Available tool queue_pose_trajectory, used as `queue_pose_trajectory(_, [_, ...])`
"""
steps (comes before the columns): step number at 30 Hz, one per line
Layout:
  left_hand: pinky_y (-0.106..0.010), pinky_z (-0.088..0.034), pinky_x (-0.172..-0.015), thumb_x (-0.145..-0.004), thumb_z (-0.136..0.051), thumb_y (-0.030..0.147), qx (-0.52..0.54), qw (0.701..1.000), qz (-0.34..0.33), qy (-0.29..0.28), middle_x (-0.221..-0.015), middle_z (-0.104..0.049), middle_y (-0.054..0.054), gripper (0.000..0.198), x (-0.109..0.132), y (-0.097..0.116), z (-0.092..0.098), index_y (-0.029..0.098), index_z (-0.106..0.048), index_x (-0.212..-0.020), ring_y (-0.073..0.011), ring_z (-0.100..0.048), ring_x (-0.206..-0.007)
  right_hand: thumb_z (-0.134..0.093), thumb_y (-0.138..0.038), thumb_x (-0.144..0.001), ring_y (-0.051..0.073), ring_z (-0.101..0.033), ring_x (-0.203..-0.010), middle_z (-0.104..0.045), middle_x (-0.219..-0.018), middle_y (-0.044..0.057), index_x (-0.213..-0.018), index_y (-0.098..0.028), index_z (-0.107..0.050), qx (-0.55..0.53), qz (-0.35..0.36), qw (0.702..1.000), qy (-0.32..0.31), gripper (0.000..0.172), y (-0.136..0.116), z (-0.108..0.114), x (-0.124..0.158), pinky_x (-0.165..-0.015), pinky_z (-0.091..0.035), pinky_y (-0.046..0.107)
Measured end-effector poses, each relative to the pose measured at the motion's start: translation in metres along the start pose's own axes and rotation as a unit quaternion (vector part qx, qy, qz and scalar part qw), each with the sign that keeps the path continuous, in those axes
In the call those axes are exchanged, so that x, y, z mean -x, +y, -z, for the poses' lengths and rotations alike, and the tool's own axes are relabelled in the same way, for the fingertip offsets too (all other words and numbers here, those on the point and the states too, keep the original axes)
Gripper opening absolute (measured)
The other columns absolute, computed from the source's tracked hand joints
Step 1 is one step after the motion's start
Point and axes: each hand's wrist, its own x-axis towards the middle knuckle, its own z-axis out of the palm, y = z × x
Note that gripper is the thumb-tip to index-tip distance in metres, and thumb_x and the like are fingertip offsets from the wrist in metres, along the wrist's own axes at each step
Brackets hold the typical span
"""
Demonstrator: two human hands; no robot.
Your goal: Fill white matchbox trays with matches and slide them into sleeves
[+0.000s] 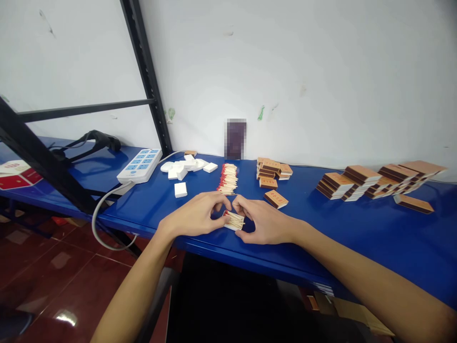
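Note:
Near the table's front edge lies a small white matchbox tray with loose red-tipped matches in it, some slanting over its right end. My left hand grips the tray's left side, thumb on the match heads and fingers curled behind. From the right, my right hand curves round the tray with thumb at the front corner and fingertips at the back. Just beyond my hands is a long pile of matches, heads to the left. A closed matchbox rests beyond my right hand.
White empty trays lie back left beside a power strip with a hanging cable. Stacked matchboxes stand behind, with more stacks at the right. A black shelf post rises at the left. A pixelated dark object leans on the wall.

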Motion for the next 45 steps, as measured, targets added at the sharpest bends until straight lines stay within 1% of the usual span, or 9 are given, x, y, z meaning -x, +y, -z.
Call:
queue_pose_trajectory(3, [-0.030, -0.044, -0.078, -0.082, -0.064, 0.040, -0.024, 1.000, -0.017, -0.008, -0.100, -0.061, -0.004, 0.035, 0.002, -0.002, 0.001, 0.021, -0.063, -0.111, -0.0193, -0.058, -0.089, -0.064, -0.027, -0.075, 0.012, -0.045, -0.065, -0.051, -0.078, -0.003, -0.089, -0.022, -0.042, 0.004, 0.008, 1.000, 0.020, 0.027, 0.004, -0.001, -0.001, -0.059, -0.033, 0.025])
queue_pose_trajectory(5, [-0.032, -0.044, -0.083, -0.083, -0.064, 0.040, -0.042, 0.999, -0.015, -0.011, -0.107, -0.061, -0.005, 0.038, 0.001, -0.006, -0.001, 0.021, -0.063, -0.116, -0.0210, -0.059, -0.095, -0.065, -0.028, -0.077, 0.012, -0.047, -0.066, -0.055, -0.080, -0.001, -0.091, -0.021, -0.047, 0.012, 0.014, 0.999, 0.043, 0.024, 0.009, -0.002, -0.001, -0.061, -0.035, 0.026])
queue_pose_trajectory(10, [-0.031, -0.046, -0.078, -0.084, -0.066, 0.040, -0.050, 0.999, -0.008, 0.020, -0.098, -0.066, -0.005, 0.033, -0.004, -0.018, -0.004, 0.019, -0.068, -0.110, -0.0198, -0.062, -0.086, -0.065, -0.028, -0.081, 0.012, -0.051, -0.065, -0.062, -0.087, 0.002, -0.093, -0.019, -0.059, 0.019, 0.024, 0.995, 0.093, 0.017, 0.023, -0.006, -0.004, -0.062, -0.039, 0.026])
queue_pose_trajectory(16, [-0.031, -0.047, -0.077, -0.081, -0.069, 0.043, -0.055, 0.997, -0.008, 0.053, -0.097, -0.070, -0.007, 0.033, -0.007, -0.026, -0.006, 0.017, -0.070, -0.102, -0.0208, -0.064, -0.085, -0.061, -0.028, -0.086, 0.010, -0.051, -0.062, -0.065, -0.102, 0.005, -0.094, -0.019, -0.063, 0.004, 0.021, 0.994, 0.103, 0.011, 0.027, -0.009, -0.006, -0.062, -0.043, 0.026])
queue_pose_trajectory(21, [-0.031, -0.048, -0.079, -0.082, -0.068, 0.042, -0.051, 0.997, -0.015, 0.063, -0.097, -0.070, -0.007, 0.032, -0.008, -0.032, -0.009, 0.017, -0.070, -0.103, -0.0206, -0.065, -0.085, -0.059, -0.030, -0.088, 0.010, -0.053, -0.063, -0.065, -0.104, 0.006, -0.095, -0.020, -0.065, 0.003, 0.008, 0.995, 0.100, 0.013, 0.028, -0.009, -0.007, -0.062, -0.044, 0.026])
queue_pose_trajectory(27, [-0.031, -0.047, -0.079, -0.085, -0.064, 0.042, -0.034, 0.998, -0.022, 0.054, -0.098, -0.069, -0.008, 0.029, -0.008, -0.033, -0.008, 0.019, -0.073, -0.102, -0.0201, -0.064, -0.084, -0.054, -0.029, -0.091, 0.011, -0.053, -0.065, -0.065, -0.097, 0.004, -0.099, -0.021, -0.067, -0.029, -0.020, 0.997, 0.062, 0.017, 0.025, -0.002, -0.008, -0.062, -0.043, 0.026])
queue_pose_trajectory(33, [-0.030, -0.046, -0.075, -0.086, -0.064, 0.043, -0.039, 0.998, -0.034, 0.048, -0.099, -0.067, -0.007, 0.032, -0.009, -0.031, -0.009, 0.019, -0.072, -0.104, -0.0184, -0.062, -0.082, -0.053, -0.028, -0.090, 0.010, -0.047, -0.057, -0.059, -0.079, 0.000, -0.091, -0.019, -0.062, -0.057, -0.057, 0.994, 0.070, 0.012, 0.023, -0.001, -0.009, -0.057, -0.038, 0.025])
queue_pose_trajectory(38, [-0.029, -0.043, -0.070, -0.083, -0.066, 0.044, -0.038, 0.997, -0.032, 0.054, -0.089, -0.066, -0.004, 0.030, -0.010, -0.029, -0.011, 0.019, -0.069, -0.099, -0.0171, -0.058, -0.075, -0.049, -0.027, -0.092, 0.010, -0.045, -0.056, -0.054, -0.070, -0.003, -0.088, -0.019, -0.057, -0.078, -0.069, 0.992, 0.074, 0.013, 0.020, 0.000, -0.009, -0.056, -0.035, 0.025])
queue_pose_trajectory(45, [-0.026, -0.038, -0.065, -0.084, -0.065, 0.042, -0.023, 0.998, -0.038, 0.045, -0.081, -0.059, 0.000, 0.023, -0.011, -0.024, -0.011, 0.019, -0.063, -0.085, -0.0148, -0.052, -0.070, -0.052, -0.025, -0.089, 0.012, -0.048, -0.063, -0.058, -0.077, -0.001, -0.089, -0.019, -0.056, -0.059, -0.056, 0.993, 0.086, 0.008, 0.019, -0.006, -0.010, -0.060, -0.037, 0.025])
